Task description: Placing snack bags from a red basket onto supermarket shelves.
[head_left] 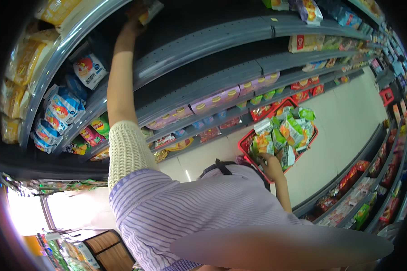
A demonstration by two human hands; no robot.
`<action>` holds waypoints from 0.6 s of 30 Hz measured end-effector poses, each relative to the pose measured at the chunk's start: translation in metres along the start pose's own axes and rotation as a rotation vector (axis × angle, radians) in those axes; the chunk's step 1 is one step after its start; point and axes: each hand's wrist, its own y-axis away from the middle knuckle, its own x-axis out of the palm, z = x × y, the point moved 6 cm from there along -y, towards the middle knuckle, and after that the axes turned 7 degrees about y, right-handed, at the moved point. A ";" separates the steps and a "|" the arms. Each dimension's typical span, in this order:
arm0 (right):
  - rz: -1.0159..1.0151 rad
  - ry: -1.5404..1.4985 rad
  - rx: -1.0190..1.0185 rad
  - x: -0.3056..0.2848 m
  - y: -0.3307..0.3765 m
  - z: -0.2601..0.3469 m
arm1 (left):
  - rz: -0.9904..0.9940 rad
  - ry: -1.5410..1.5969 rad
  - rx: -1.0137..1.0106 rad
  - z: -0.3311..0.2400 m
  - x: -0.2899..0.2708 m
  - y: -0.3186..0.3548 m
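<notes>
Green-orange snack bags (pixel 287 131) fill red basket (pixel 246 142); right hand (pixel 271 165) among them.

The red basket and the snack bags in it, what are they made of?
The basket looks like hard red plastic, with one even colour and a moulded rim. The bags look like thin glossy plastic film: they are crinkled and shine in the light. The right hand rests on them.

yellow snack packet (pixel 150 10) high on shelf, green packets (pixel 285 133) in basket
</notes>
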 end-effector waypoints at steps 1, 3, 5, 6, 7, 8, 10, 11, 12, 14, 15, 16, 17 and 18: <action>-0.002 -0.010 -0.020 -0.001 -0.002 0.005 | 0.001 0.342 -0.157 -0.017 0.005 0.017; -0.024 -0.066 -0.059 -0.006 -0.006 0.016 | 0.079 0.689 -0.292 -0.059 0.020 0.063; 0.006 -0.224 -0.075 -0.008 -0.011 0.026 | 0.143 0.881 -0.422 -0.089 0.035 0.122; -0.070 -0.302 -0.175 -0.014 -0.012 0.036 | 0.085 0.827 -0.396 -0.097 0.038 0.155; -0.091 -0.338 -0.205 -0.017 -0.015 0.040 | 0.283 0.814 -0.284 -0.116 0.053 0.190; -0.025 -0.515 -0.145 -0.012 -0.017 0.042 | 0.427 0.842 -0.403 -0.118 0.078 0.218; 0.005 -0.833 -0.116 -0.007 -0.019 0.048 | 0.681 0.764 -0.391 -0.127 0.129 0.292; -0.012 -0.982 -0.134 -0.006 -0.019 0.052 | 0.788 0.797 -0.537 -0.124 0.160 0.327; -0.037 -0.986 -0.109 -0.002 -0.021 0.053 | 0.777 0.756 -0.578 -0.120 0.193 0.357; -0.176 -1.075 -0.120 0.000 -0.025 0.050 | 0.923 0.746 -0.737 -0.116 0.254 0.419; -0.182 -1.070 -0.111 0.003 -0.026 0.047 | 0.941 0.601 -0.624 -0.114 0.277 0.436; -0.253 -0.939 0.129 0.008 -0.027 0.030 | 0.962 0.609 -0.634 -0.109 0.290 0.453; -0.294 -0.807 0.417 0.013 -0.023 0.009 | 0.950 0.676 -0.587 -0.105 0.296 0.461; -0.306 -0.878 0.374 0.010 -0.025 0.003 | 0.968 0.778 -0.603 -0.100 0.300 0.472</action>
